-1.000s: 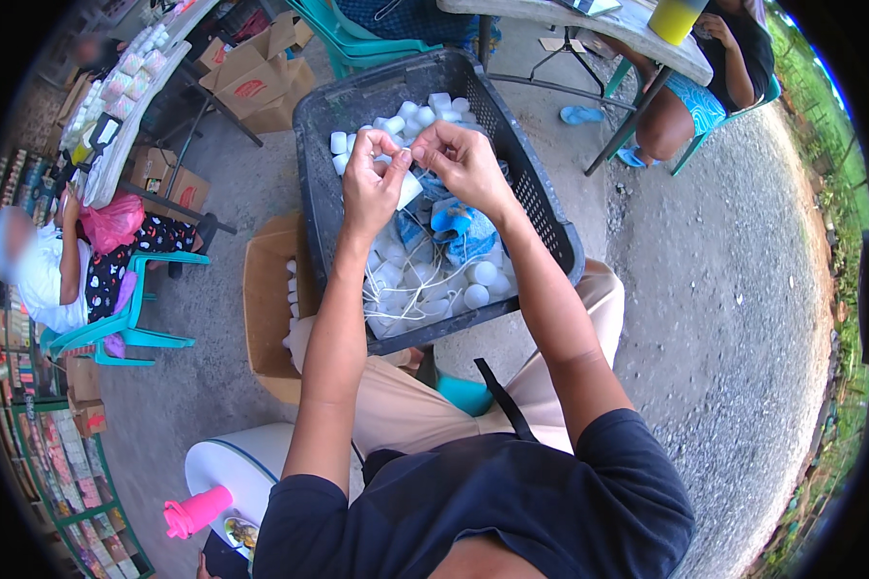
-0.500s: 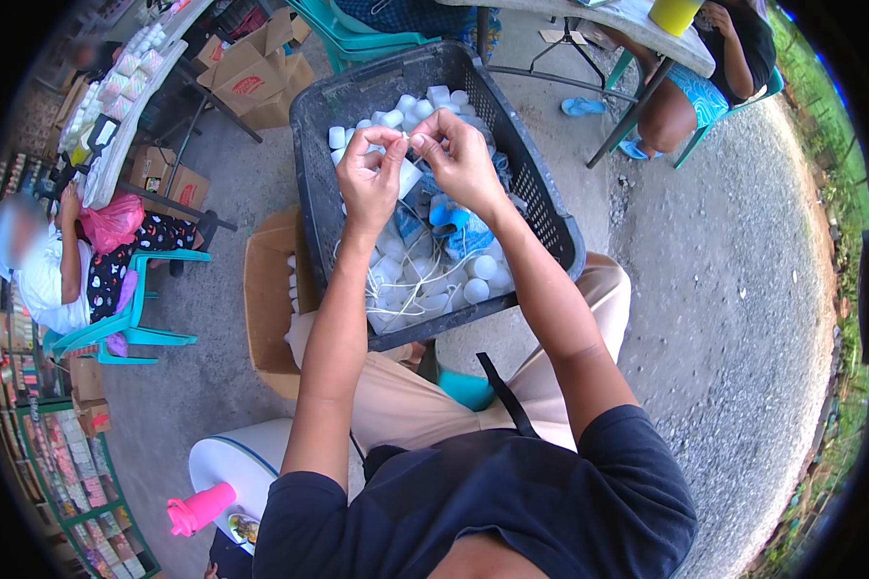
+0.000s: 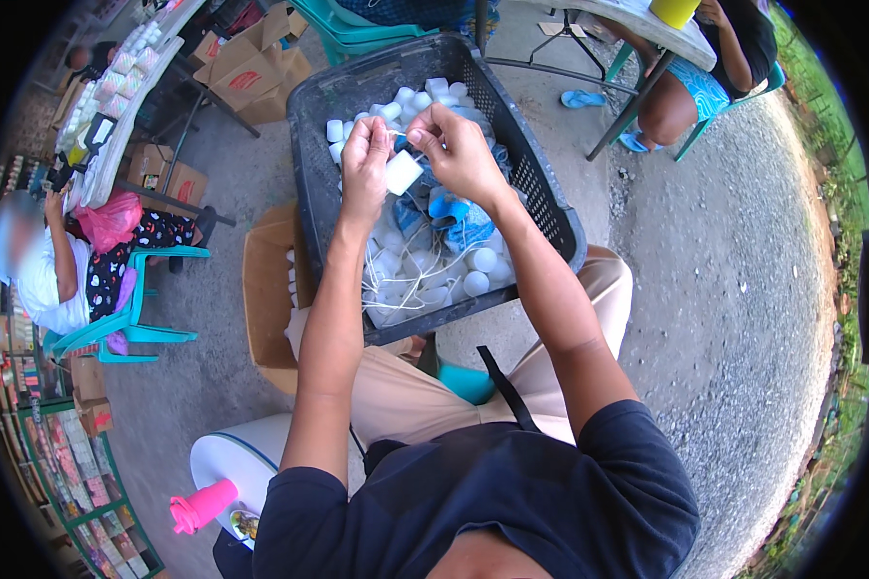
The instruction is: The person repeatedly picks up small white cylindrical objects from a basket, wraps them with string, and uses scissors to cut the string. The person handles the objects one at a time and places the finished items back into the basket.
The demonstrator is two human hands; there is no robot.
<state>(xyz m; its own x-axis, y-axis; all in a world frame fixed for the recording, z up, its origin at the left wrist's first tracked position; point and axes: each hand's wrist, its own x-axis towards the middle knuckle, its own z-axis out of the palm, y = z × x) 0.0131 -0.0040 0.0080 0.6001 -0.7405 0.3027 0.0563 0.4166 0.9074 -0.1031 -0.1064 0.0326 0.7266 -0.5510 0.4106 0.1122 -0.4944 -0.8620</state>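
Observation:
Above a black plastic crate (image 3: 550,183), my left hand (image 3: 364,164) and my right hand (image 3: 457,159) are close together with fingertips pinched. A short length of thin white string (image 3: 399,133) runs between them. Just below the fingers, a white candle-like cylinder (image 3: 404,173) hangs beside my left hand. Many similar white cylinders (image 3: 476,284) fill the crate. Loose white strings (image 3: 417,289) lie tangled over them, and a blue cloth (image 3: 465,224) rests in the middle of the pile.
An open cardboard box (image 3: 268,280) with more white pieces stands left of the crate. A pink tumbler (image 3: 203,507) is on a round white surface at lower left. People sit on teal chairs by a left table (image 3: 116,159) and a right table (image 3: 647,29).
My hands have moved slightly apart, showing the string between them. The white cylinder below has shifted a little and now faces me more fully.

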